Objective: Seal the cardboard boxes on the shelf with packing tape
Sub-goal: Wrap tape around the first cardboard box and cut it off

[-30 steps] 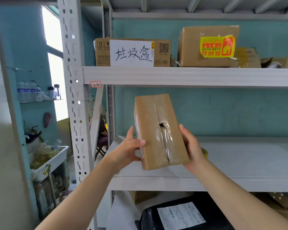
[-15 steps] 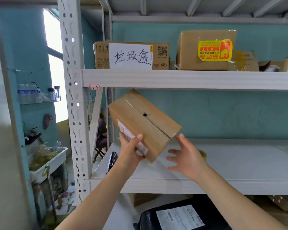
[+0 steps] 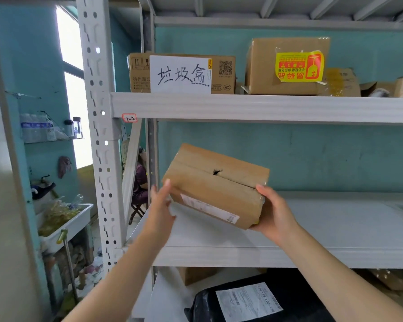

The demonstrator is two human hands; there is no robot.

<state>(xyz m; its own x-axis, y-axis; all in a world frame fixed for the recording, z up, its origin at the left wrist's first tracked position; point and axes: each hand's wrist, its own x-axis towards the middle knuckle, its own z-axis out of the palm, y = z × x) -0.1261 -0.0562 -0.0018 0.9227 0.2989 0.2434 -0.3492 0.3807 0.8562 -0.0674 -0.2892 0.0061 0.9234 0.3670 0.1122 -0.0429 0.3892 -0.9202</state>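
I hold the cardboard box tilted just above the shelf and judge it light and stiff, its taped faces slippery: grip the short ends. My left hand presses flat-fingered on one end, and my right hand wraps the other. The box is brown, with a small hole in its top seam and a white label on its near side.

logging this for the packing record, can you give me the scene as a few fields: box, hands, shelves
held item: cardboard box, tilted, over the middle shelf
top seam: small dark hole
near side: white label
left hand: flat against the box's left end
right hand: grips the right end, thumb on top
upper shelf: box with handwritten sign; box with yellow sticker
below: black parcel
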